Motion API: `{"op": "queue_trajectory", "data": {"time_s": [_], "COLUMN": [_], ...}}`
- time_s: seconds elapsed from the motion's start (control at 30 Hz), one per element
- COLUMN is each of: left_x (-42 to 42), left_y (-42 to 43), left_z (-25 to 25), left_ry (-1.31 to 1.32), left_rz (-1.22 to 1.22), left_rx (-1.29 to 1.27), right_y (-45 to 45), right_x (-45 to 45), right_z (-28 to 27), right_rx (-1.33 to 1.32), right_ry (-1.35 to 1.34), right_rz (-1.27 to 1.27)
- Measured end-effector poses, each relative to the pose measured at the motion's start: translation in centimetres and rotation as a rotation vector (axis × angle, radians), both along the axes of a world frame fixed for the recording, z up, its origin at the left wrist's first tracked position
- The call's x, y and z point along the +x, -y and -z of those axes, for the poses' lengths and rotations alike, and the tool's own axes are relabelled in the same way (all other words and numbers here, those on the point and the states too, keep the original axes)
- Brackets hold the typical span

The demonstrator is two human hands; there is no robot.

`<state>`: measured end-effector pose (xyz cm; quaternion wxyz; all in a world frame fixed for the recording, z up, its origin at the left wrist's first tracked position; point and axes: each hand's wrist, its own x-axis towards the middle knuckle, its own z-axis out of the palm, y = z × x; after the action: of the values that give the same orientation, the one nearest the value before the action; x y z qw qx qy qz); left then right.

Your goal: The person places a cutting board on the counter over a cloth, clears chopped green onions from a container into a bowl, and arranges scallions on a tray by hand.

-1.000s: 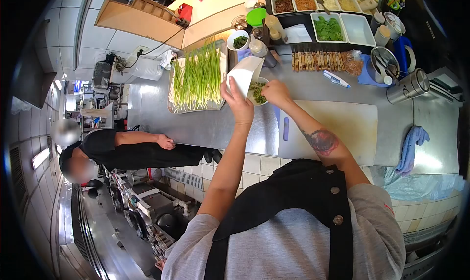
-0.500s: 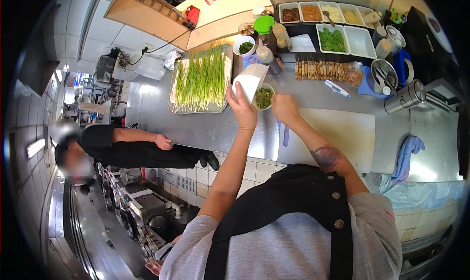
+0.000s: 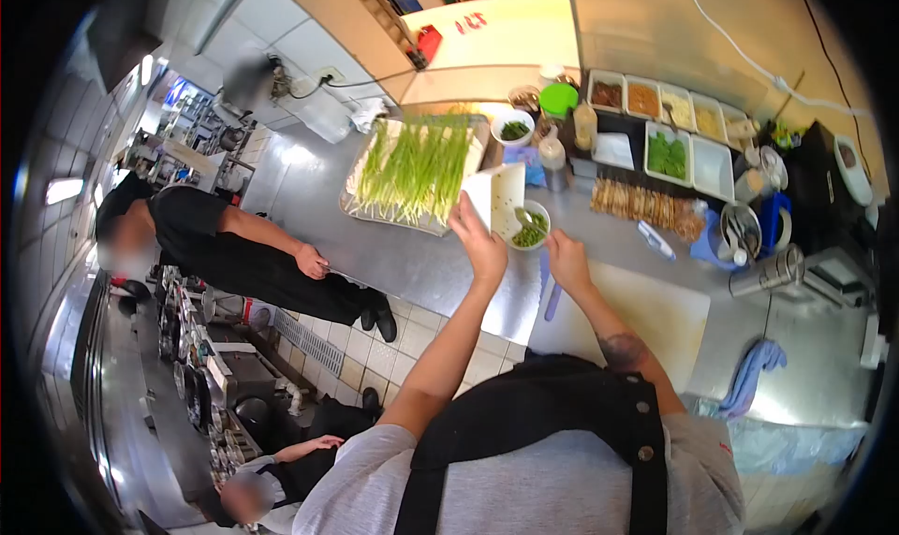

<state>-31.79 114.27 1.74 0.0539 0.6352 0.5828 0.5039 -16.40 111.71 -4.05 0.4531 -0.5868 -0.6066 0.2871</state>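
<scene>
My left hand (image 3: 481, 247) grips a white rectangular container (image 3: 479, 198), tilted so that its inside faces right; small green bits cling to the inner wall. Right beside it stands a small white bowl (image 3: 542, 238) with chopped greens (image 3: 531, 228). My right hand (image 3: 568, 257) is closed at the bowl's right side, on what looks like the handle of a spoon (image 3: 524, 216) whose head is over the greens. Below the hands, a knife with a purple handle (image 3: 552, 303) lies at the left edge of the white cutting board (image 3: 646, 320).
A tray of long green stalks (image 3: 417, 170) lies to the left. Behind are bottles (image 3: 552, 161), food containers (image 3: 667, 151) and a row of skewers (image 3: 637, 203). A blue cloth (image 3: 755, 376) lies at right. One person (image 3: 253, 245) stands left, another (image 3: 290, 469) lower left.
My view has turned and shifted. The white container now shows its inside with green bits, and the spoon head has come into sight at the bowl. Another person appears at lower left.
</scene>
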Motion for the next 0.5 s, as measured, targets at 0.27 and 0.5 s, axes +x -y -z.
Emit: {"op": "queue_trajectory", "data": {"time_s": [0.27,0.5], "left_x": [-1.9,-2.3], "left_y": [0.2,1.4], "left_z": [0.6,1.8], "left_ry": [0.12,0.329], "left_rz": [-0.194,-0.38], "left_rx": [-0.061,-0.088], "right_y": [0.5,0.7], "right_x": [0.4,-0.9], "right_z": [2.7,2.0], "right_rx": [0.224,0.088], "right_ry": [0.068,-0.077], "right_rz": [0.013,-0.097]}}
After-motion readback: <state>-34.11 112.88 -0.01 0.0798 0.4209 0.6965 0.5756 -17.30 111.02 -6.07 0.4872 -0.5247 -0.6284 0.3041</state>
